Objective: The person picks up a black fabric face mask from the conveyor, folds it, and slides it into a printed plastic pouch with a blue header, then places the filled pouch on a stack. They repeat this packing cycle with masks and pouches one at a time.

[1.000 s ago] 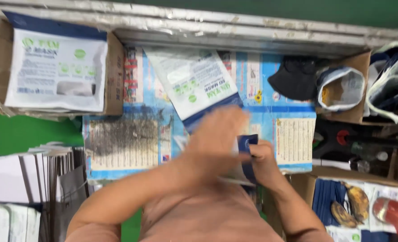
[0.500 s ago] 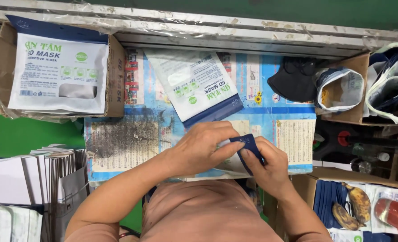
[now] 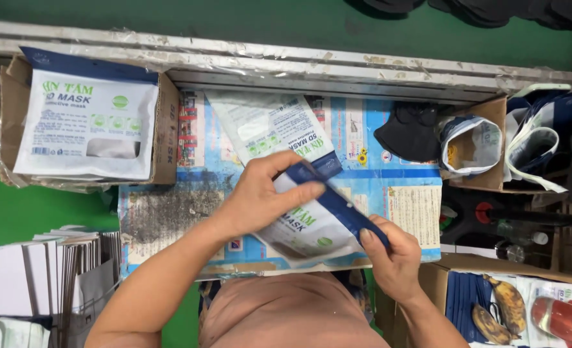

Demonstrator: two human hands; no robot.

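Black masks (image 3: 409, 131) — bananas (image 3: 500, 311)

The pouch (image 3: 312, 219) at the centre of the frame is glossy plastic film, white with a dark blue strip. The worktop (image 3: 402, 187) is covered with smooth printed paper, worn rough and grey at the left. The box (image 3: 165, 135) in the upper left is matt brown cardboard.

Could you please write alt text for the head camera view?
Two bare hands, left hand and right hand, hold a white plastic pouch with a dark blue edge over a blue printed paper-covered table; a cardboard box of similar pouches sits upper left.
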